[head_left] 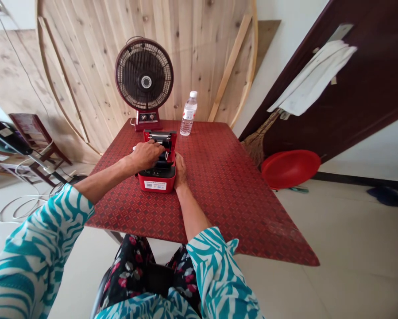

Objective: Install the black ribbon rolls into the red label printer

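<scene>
A small red and black printer with its lid raised sits on the red patterned table. My left hand lies over the open top of the printer, its fingers curled down into the paper bay next to a white roll. Whether they grip the roll is hidden. My right hand rests flat against the printer's right side, fingers pressed along the casing and steadying it.
A red table fan and a clear water bottle stand at the table's far edge. A red basin and a broom lie on the floor to the right by a dark door. Wooden chairs and cables are at the left.
</scene>
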Motion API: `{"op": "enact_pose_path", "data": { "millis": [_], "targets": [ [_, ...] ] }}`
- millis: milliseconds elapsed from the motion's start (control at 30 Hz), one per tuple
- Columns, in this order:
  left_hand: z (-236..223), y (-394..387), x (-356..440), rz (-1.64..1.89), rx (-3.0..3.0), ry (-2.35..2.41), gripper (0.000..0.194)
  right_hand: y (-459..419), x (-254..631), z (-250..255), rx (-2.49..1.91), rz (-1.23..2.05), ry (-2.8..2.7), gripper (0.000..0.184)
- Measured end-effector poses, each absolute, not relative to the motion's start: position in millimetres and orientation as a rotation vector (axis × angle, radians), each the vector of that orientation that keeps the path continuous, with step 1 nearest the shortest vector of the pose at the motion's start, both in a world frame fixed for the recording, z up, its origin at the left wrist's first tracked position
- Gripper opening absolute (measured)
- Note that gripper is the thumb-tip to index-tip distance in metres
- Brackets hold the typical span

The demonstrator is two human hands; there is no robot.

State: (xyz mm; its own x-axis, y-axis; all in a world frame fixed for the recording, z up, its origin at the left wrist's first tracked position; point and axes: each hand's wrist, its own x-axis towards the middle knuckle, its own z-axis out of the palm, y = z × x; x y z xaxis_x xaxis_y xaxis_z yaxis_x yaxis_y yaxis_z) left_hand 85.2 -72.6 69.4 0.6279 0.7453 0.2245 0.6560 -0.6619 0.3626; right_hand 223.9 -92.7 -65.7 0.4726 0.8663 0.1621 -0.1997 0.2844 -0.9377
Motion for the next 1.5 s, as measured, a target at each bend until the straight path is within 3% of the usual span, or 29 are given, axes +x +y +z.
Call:
{"op": "enact_pose_path", "data": {
  "millis": [133,300,467,767,900,1167,1333,1500],
  "targets": [
    [73.2,-59.6,44.6,0.900,2.355,1.130,0.031,-94.2,224.6,-65.2,-1.065,0.812,-0.798,0.044],
    [39.1,-15.2,-5.4,1.414,1.461,1.278,0.025,-95.7,225.8,-67.5,-1.081,0.806,-0.797,0.043],
    [-12.0,8.2,-19.6,1.469,1.319,1.366,0.031,-95.3,229.3,-69.9,-1.089,0.783,-0.845,0.047],
    [-59.8,-0.9,-27.0,1.200,1.606,1.412,0.030,-100.4,229.6,-63.5,-1.151,0.750,-0.910,0.041],
    [-59.3,-6.3,-25.8,1.149,1.702,1.441,0.032,-99.1,231.8,-68.3,-1.147,0.739,-0.907,0.041],
    [-37.8,-13.2,-22.1,1.221,1.823,1.334,0.055,-95.0,234.8,-74.8,-1.138,0.689,-0.935,0.045],
    [-9.5,-4.5,2.5,0.736,2.123,1.633,0.057,-94.0,235.2,-77.0,-1.155,0.675,-0.952,0.045],
    [7.0,5.2,19.3,0.392,2.134,1.849,0.043,-93.7,234.1,-77.2,-1.176,0.640,-0.986,0.045]
  ]
}}
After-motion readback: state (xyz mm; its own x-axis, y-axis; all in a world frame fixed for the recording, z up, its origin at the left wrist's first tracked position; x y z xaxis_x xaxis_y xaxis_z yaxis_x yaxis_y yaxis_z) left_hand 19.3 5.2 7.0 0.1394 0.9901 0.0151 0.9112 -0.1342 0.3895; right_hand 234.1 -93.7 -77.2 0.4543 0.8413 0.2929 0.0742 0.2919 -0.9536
